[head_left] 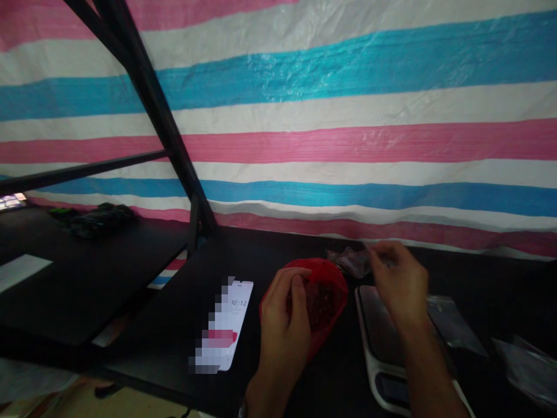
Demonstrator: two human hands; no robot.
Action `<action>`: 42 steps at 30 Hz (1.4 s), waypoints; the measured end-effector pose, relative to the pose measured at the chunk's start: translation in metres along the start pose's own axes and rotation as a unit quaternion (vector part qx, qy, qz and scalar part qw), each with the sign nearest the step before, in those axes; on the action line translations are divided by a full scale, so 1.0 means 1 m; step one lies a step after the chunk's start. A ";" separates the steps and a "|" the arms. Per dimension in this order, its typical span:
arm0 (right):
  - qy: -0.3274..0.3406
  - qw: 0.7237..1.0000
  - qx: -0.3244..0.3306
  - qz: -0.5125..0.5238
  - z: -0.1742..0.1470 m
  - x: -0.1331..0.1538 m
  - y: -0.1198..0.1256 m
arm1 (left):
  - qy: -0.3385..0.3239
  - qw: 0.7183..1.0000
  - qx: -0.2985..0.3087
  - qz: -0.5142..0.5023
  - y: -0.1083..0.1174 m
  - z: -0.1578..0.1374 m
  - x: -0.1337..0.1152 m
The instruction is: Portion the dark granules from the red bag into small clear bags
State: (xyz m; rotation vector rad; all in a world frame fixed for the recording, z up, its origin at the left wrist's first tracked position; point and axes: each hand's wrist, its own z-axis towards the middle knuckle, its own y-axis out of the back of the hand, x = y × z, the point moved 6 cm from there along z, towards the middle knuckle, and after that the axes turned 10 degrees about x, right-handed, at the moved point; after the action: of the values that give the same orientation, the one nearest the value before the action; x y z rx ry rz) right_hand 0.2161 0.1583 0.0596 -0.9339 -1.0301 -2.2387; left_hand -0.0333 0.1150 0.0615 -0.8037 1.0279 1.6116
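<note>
A red bag (327,339) with its mouth open stands on the black table, dark reddish pieces (321,299) inside it. My left hand (285,316) is closed over the bag's left rim, with the fingers curled at the opening. Beyond the bag, my right hand (401,284) pinches the edge of a small clear plastic bag (357,261); part of that bag lies near the red rim. Below my right hand sits a digital scale (378,325) with a metal plate and a dark display, partly covered by my right forearm.
A lit phone (237,325) lies left of the red bag. More clear plastic bags (456,324) lie right of the scale. A black metal frame (161,116) rises at the left, before a striped sheet (348,139). Another black table (108,273) holds a dark bundle (98,220).
</note>
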 end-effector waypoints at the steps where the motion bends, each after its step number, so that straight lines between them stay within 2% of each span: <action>1: 0.007 0.997 0.077 -0.023 -0.001 0.003 -0.017 | -0.005 1.000 0.002 0.005 0.001 -0.001 0.001; 3: 0.022 0.984 0.169 -0.055 -0.005 0.009 -0.044 | -0.009 1.000 0.008 0.016 0.003 -0.002 0.004; 6: 0.026 0.975 0.207 -0.074 -0.010 0.020 -0.064 | -0.004 0.998 0.026 0.050 0.004 -0.004 0.010; 9: 0.048 0.963 0.258 -0.061 -0.017 0.031 -0.081 | -0.014 0.987 0.040 0.156 0.002 -0.004 0.017; 11: 0.078 0.949 0.302 -0.053 -0.024 0.037 -0.093 | -0.008 0.966 0.031 0.257 0.003 -0.004 0.021; 14: 0.097 0.933 0.342 -0.061 -0.032 0.037 -0.107 | 0.058 0.927 0.021 0.369 0.010 0.000 0.031; 16: 0.096 0.929 0.348 -0.075 -0.035 0.034 -0.112 | 0.114 0.913 0.049 0.390 0.016 0.002 0.037; 20: 0.112 0.932 0.334 -0.090 -0.034 0.033 -0.106 | 0.167 0.921 0.115 0.333 0.026 0.007 0.044; 24: 0.143 0.948 0.285 -0.026 -0.035 0.048 -0.083 | 0.147 0.935 0.065 0.317 0.040 0.011 0.042; 26: 0.143 0.944 0.297 0.005 -0.040 0.055 -0.077 | 0.120 0.930 0.035 0.346 0.044 0.011 0.035; 28: 0.123 0.936 0.329 -0.001 -0.045 0.058 -0.079 | 0.093 0.918 0.038 0.383 0.042 0.006 0.023; 30: 0.090 0.935 0.343 -0.025 -0.048 0.056 -0.084 | 0.073 0.908 0.102 0.401 0.031 -0.005 0.011; 31: 0.080 0.939 0.334 -0.030 -0.047 0.055 -0.084 | 0.066 0.901 0.163 0.396 0.023 -0.012 0.007; 32: 0.075 0.947 0.310 -0.029 -0.044 0.054 -0.083 | 0.062 0.892 0.230 0.383 0.014 -0.021 0.004; 34: 0.086 0.968 0.236 -0.021 -0.037 0.055 -0.074 | 0.088 0.864 0.326 0.374 0.004 -0.038 0.005; 36: 0.106 0.979 0.176 -0.021 -0.031 0.056 -0.062 | 0.108 0.841 0.363 0.387 0.005 -0.046 0.010; 39: 0.119 0.981 0.152 -0.029 -0.027 0.054 -0.047 | 0.082 0.845 0.339 0.405 0.014 -0.036 0.014; 42: 0.130 0.977 0.162 -0.045 -0.028 0.051 -0.038 | 0.053 0.852 0.260 0.452 0.027 -0.015 0.009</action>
State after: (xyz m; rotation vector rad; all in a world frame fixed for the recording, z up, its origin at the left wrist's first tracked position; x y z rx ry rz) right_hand 0.1471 0.1511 0.0678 -0.4501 -1.2815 -2.1050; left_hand -0.0618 0.1020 0.0541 0.0151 2.0040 1.8813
